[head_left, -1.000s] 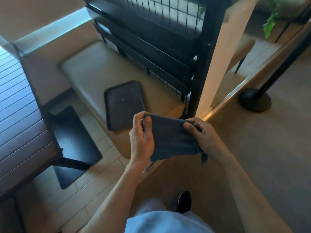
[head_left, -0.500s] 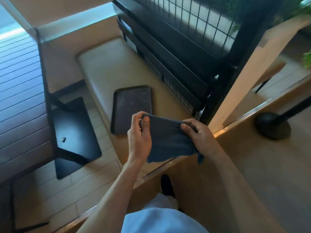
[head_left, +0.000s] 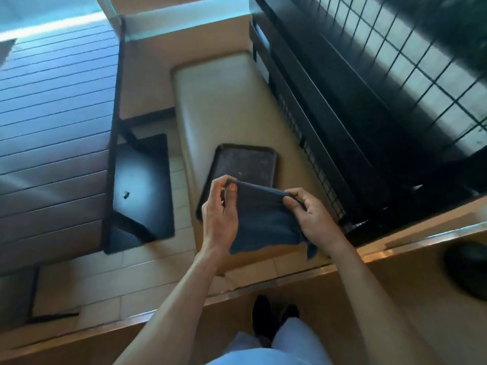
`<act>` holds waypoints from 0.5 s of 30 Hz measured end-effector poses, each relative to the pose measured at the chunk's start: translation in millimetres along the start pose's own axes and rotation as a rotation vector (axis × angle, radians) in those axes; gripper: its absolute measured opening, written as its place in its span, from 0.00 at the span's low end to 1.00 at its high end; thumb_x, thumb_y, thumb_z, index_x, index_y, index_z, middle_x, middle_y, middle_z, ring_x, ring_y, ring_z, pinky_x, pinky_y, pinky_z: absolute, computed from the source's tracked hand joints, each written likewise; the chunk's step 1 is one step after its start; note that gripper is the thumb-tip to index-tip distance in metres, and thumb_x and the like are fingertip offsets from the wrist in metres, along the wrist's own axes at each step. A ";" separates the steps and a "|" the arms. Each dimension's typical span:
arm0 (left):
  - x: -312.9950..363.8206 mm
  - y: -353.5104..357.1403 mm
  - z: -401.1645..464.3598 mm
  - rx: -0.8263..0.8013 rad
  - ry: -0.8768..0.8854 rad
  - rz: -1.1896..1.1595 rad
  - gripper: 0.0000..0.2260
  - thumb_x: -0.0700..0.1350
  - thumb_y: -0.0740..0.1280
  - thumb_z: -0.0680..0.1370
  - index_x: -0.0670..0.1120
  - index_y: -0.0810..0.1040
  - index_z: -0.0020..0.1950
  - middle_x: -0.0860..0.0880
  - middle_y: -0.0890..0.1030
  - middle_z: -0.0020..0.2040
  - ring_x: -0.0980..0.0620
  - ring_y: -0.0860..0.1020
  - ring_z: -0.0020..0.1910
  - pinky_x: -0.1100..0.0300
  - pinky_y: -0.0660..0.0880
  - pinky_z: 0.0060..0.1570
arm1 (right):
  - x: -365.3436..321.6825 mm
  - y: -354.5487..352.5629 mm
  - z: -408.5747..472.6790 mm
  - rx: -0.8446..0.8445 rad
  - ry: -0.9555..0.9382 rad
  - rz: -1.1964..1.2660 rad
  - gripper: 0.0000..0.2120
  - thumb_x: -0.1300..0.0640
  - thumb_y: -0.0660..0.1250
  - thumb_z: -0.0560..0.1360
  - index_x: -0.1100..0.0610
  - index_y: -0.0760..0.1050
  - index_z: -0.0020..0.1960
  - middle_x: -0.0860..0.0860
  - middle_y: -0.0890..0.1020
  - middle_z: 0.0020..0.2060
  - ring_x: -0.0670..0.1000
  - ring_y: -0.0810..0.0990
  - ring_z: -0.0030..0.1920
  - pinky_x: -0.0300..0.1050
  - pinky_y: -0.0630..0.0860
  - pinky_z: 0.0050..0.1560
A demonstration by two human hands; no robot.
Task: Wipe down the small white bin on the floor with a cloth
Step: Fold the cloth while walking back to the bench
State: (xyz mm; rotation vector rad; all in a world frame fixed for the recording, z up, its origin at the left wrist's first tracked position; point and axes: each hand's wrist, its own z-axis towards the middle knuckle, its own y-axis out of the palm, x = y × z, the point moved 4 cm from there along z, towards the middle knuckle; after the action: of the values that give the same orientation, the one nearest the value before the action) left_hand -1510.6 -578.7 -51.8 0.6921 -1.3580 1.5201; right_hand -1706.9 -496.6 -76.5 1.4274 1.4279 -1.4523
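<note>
The view has tipped further down and swung left over the last second. The slatted table now fills much more of the left side, the bench sits nearer the middle, and both shoes show at the bottom. The hands and cloth have kept their arrangement throughout. For the task this reads as walking and readying the cloth; no wiping has begun, and the small white bin is not in view anywhere, so it has yet to be found.

Going left to right, the table is dark, made of long parallel slats with a sheen from the window light. Under it a flat black base plate lies on pale rectangular floor tiles. The bench is long, cream and smooth, with rounded corners, looking like padded vinyl. On it lies a dark rectangular tray with rounded corners and a dusty, speckled face.

The left hand has a pinching grip on the cloth's upper left edge, thumb in front. The cloth is dark blue-grey, soft and limp, stretched taut along its top and hanging in loose folds. The right hand has a grip on the upper right edge, fingers curled over the fabric, and a corner dangles below it. Far right stands a black wire-grid screen on a metal frame.
</note>
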 end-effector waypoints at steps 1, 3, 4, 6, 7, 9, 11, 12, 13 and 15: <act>-4.3 1.1 9.0 0.021 -0.012 0.016 0.04 0.56 0.58 0.86 0.62 0.72 0.58 0.66 0.76 0.51 0.63 0.76 0.51 0.75 0.71 0.45 | -1.1 0.2 13.5 -0.019 -0.007 0.003 0.07 0.45 0.62 0.84 0.43 0.77 0.56 0.44 0.82 0.53 0.43 0.81 0.53 0.41 0.77 0.51; -13.6 3.6 26.5 0.069 -0.050 0.044 0.04 0.56 0.58 0.86 0.66 0.71 0.56 0.69 0.76 0.50 0.65 0.76 0.50 0.75 0.71 0.45 | -2.1 1.2 41.3 -0.042 -0.029 0.003 0.06 0.47 0.63 0.84 0.45 0.78 0.56 0.45 0.82 0.51 0.44 0.81 0.53 0.41 0.78 0.51; -17.5 4.9 34.6 0.089 -0.077 0.054 0.05 0.56 0.59 0.85 0.68 0.70 0.55 0.70 0.77 0.50 0.66 0.76 0.49 0.75 0.71 0.44 | -2.3 2.4 54.7 -0.047 -0.044 -0.003 0.06 0.48 0.63 0.84 0.46 0.78 0.55 0.45 0.82 0.51 0.44 0.81 0.52 0.39 0.78 0.50; -26.2 8.9 49.3 0.109 -0.139 0.066 0.07 0.55 0.60 0.85 0.70 0.70 0.54 0.67 0.78 0.48 0.66 0.77 0.46 0.74 0.72 0.42 | -0.1 6.9 79.9 -0.067 -0.067 -0.008 0.04 0.49 0.63 0.84 0.45 0.77 0.54 0.44 0.82 0.49 0.40 0.80 0.50 0.34 0.76 0.48; -31.6 11.0 56.3 0.123 -0.161 0.069 0.07 0.54 0.60 0.85 0.69 0.70 0.54 0.64 0.79 0.47 0.65 0.77 0.46 0.73 0.72 0.41 | 2.0 9.8 92.4 -0.086 -0.073 -0.007 0.04 0.50 0.64 0.84 0.44 0.77 0.53 0.43 0.82 0.49 0.39 0.80 0.49 0.32 0.75 0.47; -41.2 14.7 70.0 0.150 -0.191 0.064 0.05 0.53 0.60 0.85 0.65 0.71 0.55 0.59 0.80 0.45 0.63 0.78 0.44 0.70 0.73 0.40 | 8.1 14.1 115.7 -0.112 -0.074 0.004 0.04 0.50 0.64 0.84 0.44 0.77 0.53 0.43 0.81 0.48 0.40 0.80 0.49 0.34 0.76 0.46; -52.9 21.4 85.2 0.161 -0.212 0.060 0.03 0.52 0.60 0.86 0.60 0.72 0.56 0.55 0.80 0.45 0.60 0.77 0.42 0.67 0.74 0.38 | 15.9 17.7 141.1 -0.124 -0.077 0.005 0.04 0.50 0.64 0.84 0.47 0.77 0.55 0.45 0.81 0.49 0.44 0.81 0.51 0.40 0.78 0.48; -60.1 25.4 91.7 0.161 -0.223 0.065 0.03 0.52 0.60 0.86 0.57 0.73 0.56 0.54 0.79 0.44 0.59 0.76 0.39 0.66 0.73 0.36 | 21.0 20.1 152.7 -0.126 -0.075 0.005 0.05 0.50 0.64 0.84 0.48 0.77 0.56 0.45 0.81 0.50 0.45 0.81 0.52 0.43 0.79 0.49; -68.5 29.4 97.4 0.163 -0.244 0.078 0.04 0.52 0.60 0.86 0.55 0.73 0.57 0.52 0.78 0.42 0.59 0.74 0.36 0.68 0.70 0.33 | 26.6 22.2 162.7 -0.123 -0.071 0.004 0.05 0.50 0.64 0.84 0.48 0.77 0.56 0.44 0.82 0.49 0.45 0.81 0.52 0.44 0.79 0.51; -87.8 37.4 107.0 0.167 -0.298 0.093 0.04 0.54 0.60 0.86 0.56 0.73 0.56 0.52 0.77 0.39 0.59 0.72 0.33 0.70 0.67 0.30 | 39.0 27.0 179.0 -0.115 -0.069 -0.010 0.03 0.49 0.65 0.83 0.46 0.77 0.55 0.42 0.82 0.48 0.39 0.80 0.50 0.39 0.79 0.50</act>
State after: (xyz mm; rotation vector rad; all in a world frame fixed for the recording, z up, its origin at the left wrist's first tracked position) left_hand -1528.9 -703.0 -120.8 1.0039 -1.5106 1.6670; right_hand -1734.3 -663.0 -152.9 1.2893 1.4531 -1.3893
